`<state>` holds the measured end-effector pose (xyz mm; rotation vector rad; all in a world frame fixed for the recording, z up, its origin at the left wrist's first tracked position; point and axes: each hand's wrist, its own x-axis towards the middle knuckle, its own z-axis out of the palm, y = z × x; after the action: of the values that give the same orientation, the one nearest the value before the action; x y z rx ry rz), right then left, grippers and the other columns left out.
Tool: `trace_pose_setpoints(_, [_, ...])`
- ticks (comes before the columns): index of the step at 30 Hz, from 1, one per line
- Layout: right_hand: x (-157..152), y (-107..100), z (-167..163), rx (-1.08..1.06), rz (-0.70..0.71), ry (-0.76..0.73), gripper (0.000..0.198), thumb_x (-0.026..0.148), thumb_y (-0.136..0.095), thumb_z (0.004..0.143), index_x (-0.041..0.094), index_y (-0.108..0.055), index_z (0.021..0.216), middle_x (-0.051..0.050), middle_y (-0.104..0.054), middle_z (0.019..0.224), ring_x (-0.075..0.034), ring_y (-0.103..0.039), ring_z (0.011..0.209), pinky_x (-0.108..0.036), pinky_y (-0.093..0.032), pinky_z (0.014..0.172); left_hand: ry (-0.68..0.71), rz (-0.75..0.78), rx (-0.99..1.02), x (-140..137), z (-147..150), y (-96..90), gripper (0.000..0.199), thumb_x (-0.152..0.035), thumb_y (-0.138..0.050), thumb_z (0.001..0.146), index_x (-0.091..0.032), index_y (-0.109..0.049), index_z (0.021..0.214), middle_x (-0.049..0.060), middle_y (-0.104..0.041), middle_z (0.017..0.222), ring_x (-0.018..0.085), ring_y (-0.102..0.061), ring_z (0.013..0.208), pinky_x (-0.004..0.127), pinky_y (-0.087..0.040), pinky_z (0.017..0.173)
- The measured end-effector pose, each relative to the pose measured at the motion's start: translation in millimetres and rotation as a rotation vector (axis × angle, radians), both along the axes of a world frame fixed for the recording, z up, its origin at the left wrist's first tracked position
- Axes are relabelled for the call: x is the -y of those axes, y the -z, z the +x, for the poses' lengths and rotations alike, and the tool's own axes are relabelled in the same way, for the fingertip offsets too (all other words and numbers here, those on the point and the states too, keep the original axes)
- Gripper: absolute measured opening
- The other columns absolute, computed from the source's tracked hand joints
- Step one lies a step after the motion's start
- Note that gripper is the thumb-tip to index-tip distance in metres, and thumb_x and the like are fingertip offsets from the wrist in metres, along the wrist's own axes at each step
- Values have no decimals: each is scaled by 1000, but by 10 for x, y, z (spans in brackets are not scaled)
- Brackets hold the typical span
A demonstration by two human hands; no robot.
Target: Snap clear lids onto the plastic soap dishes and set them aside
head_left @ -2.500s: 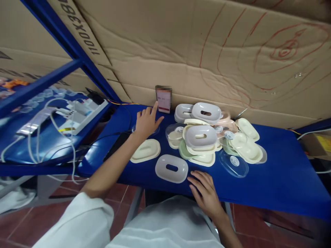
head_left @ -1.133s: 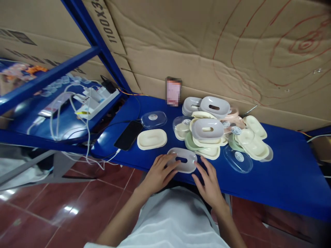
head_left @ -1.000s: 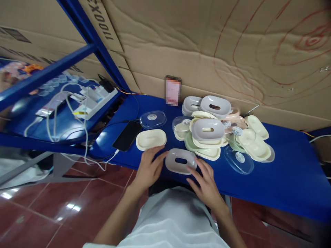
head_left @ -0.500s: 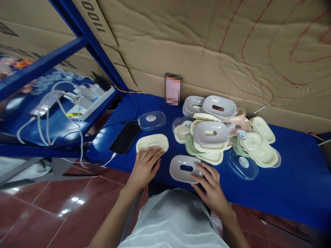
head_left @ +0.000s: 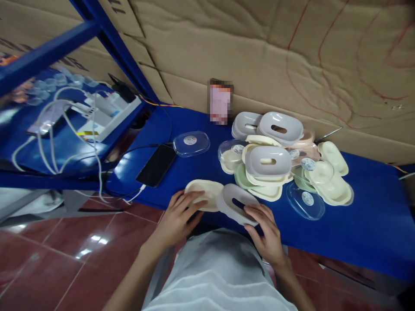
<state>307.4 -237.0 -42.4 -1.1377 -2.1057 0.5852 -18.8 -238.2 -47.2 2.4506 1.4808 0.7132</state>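
At the near edge of the blue table [head_left: 356, 229], the left hand [head_left: 177, 216] pinches a cream tray [head_left: 203, 194] while the right hand [head_left: 266, 229] grips a tilted grey slotted lid [head_left: 235, 201] (edges touching). Bare blue surface lies between them and the phone [head_left: 156, 165].

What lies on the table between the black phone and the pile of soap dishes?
In the head view, one clear lid with a round sticker lies between the black phone and the pile of soap dishes; around it the blue table is bare.
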Motion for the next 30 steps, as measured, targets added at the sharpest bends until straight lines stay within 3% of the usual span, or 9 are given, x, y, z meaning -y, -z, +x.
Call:
trace_pose_setpoints(2, [-32,-5,-130,35,24,-31,41,22,-64,106,29,-62,146,-7,-76,135,-28,-68,131,-54,-51,117,14,9,67,60,97,49,39,-12,-63,101,-24,-59,138,15,-66,142,28,-66,131,55,-49,119])
trace_pose_setpoints(5, [-103,-22,-302,59,59,-88,45,20,-60,107,29,-59,151,-6,-74,140,-27,-65,137,-55,-48,123,-71,20,190,110,206,167,49,-12,-68,99,-23,-53,144,18,-56,146,31,-62,137,50,-59,111])
trace_pose_setpoints(10, [-205,-65,-398,121,53,-143,49,19,-56,109,29,-54,157,-6,-71,146,-26,-60,143,-58,-40,130,-161,120,393,104,239,275,73,-11,-77,93,-35,-42,153,15,-42,156,31,-62,140,50,-66,106])
trace_pose_setpoints(12, [-224,-62,-411,155,71,-162,50,18,-56,109,29,-54,158,-6,-71,146,-25,-60,143,-59,-37,132,-158,141,382,92,213,258,78,-10,-78,92,-36,-40,155,16,-40,160,33,-57,146,52,-64,109])
trace_pose_setpoints(17, [-223,11,-468,233,105,-210,54,16,-57,108,30,-52,160,-5,-71,146,-24,-60,144,-60,-36,134,-39,67,164,61,128,199,56,-8,-72,96,-30,-59,145,15,-53,160,37,-48,154,60,-55,118])
trace_pose_setpoints(22, [-212,74,-475,293,100,-235,45,18,-58,109,28,-60,152,-4,-68,150,-25,-57,147,-60,-34,135,14,88,171,56,113,197,38,-10,-68,99,-24,-68,134,12,-67,148,32,-56,148,54,-58,115])
trace_pose_setpoints(25, [-216,87,-473,303,102,-231,44,16,-56,109,27,-61,151,-4,-68,151,-24,-55,150,-58,-34,134,52,80,175,-19,44,96,30,-19,-70,101,-24,-70,131,11,-71,142,30,-61,141,50,-59,112])
trace_pose_setpoints(27, [-220,88,-480,302,103,-215,45,16,-55,109,28,-60,152,-5,-68,151,-24,-55,149,-57,-36,133,39,68,173,-198,-59,-23,29,-23,-65,104,-26,-69,132,10,-72,139,27,-66,133,47,-59,109])
trace_pose_setpoints(30, [-215,80,-492,314,105,-198,45,18,-56,109,29,-59,152,-6,-68,151,-24,-55,149,-57,-37,131,-138,114,92,-712,-259,-209,31,-27,-60,106,-27,-68,136,12,-68,145,29,-65,136,53,-51,115])
